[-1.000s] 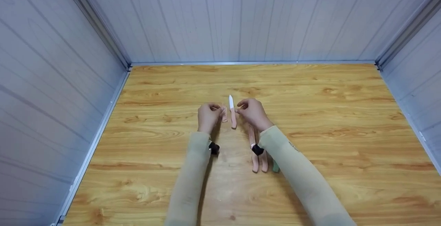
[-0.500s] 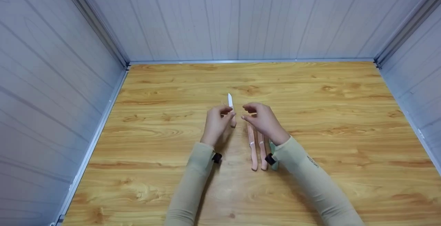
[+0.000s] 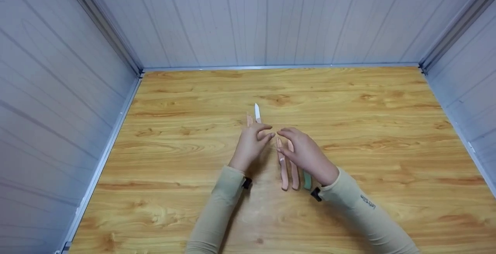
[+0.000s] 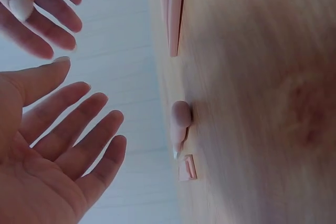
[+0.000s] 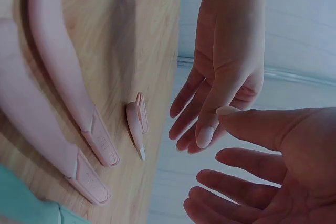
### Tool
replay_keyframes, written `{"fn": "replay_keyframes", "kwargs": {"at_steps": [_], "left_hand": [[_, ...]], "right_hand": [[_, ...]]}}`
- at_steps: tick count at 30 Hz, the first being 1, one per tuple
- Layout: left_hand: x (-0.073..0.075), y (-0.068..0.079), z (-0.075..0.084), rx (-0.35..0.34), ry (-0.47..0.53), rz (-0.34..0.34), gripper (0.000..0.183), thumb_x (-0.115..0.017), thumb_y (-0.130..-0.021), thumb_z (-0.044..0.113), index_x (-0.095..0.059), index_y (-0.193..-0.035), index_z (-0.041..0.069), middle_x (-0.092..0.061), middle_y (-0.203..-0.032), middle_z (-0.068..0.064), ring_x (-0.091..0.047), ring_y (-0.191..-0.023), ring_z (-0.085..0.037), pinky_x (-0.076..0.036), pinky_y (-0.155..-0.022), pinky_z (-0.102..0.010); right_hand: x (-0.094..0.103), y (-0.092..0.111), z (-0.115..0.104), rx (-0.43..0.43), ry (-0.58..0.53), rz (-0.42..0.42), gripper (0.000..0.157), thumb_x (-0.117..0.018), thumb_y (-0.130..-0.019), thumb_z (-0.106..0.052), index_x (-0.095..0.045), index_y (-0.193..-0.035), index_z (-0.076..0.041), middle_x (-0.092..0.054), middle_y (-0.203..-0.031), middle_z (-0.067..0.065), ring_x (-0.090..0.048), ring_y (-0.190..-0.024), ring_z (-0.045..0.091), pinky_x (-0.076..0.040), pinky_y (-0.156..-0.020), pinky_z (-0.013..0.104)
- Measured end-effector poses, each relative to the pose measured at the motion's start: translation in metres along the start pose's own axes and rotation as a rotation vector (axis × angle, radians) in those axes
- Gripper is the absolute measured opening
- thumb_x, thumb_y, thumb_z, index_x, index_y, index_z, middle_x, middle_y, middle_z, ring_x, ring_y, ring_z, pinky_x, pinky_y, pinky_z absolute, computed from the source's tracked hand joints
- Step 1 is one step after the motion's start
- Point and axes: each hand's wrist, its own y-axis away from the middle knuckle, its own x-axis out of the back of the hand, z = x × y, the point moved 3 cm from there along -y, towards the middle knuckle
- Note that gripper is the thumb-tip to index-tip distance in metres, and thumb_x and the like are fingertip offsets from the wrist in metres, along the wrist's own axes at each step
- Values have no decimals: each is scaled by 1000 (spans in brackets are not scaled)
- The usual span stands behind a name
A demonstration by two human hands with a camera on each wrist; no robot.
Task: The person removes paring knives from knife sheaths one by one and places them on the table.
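My left hand (image 3: 250, 143) and right hand (image 3: 306, 153) are held facing each other above the table, fingers relaxed and apart, nothing between them. Beyond the left hand lies a pink paring knife (image 3: 257, 111) with a bare white blade, its handle partly hidden by that hand. Just left of it is its loose pink sheath (image 3: 249, 119). Under and beside the right hand lie two pink sheathed knives, one nearer the left (image 3: 284, 174) and one in the middle (image 3: 295, 174). A green-handled knife (image 3: 307, 181) lies at their right, mostly covered by the right hand in the head view.
The wood-grain table (image 3: 174, 199) is enclosed by pale panels (image 3: 252, 21) at the back and both sides. A small dark camera sits at each wrist, one at the left cuff (image 3: 247, 183) and one at the right (image 3: 316, 194).
My left hand has let go of the sheath and my right hand has come off the bare knife. Both have drawn back nearer and to the right, toward the sheathed knives.
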Motion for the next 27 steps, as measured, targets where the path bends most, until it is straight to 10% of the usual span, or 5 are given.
{"fn": "replay_keyframes", "kwargs": {"at_steps": [27], "left_hand": [[-10,17,3,-17,-105,-132,36,-63,-94,27,-64,-122,4,-58,-130,-11,-51,-122,-25,-33,-107,-36]], "right_hand": [[-31,64,1,179,111,-95,60,-78,-81,-22,-55,-131,1,-47,-137,21,-44,-126,37,-37,-103,49]]}}
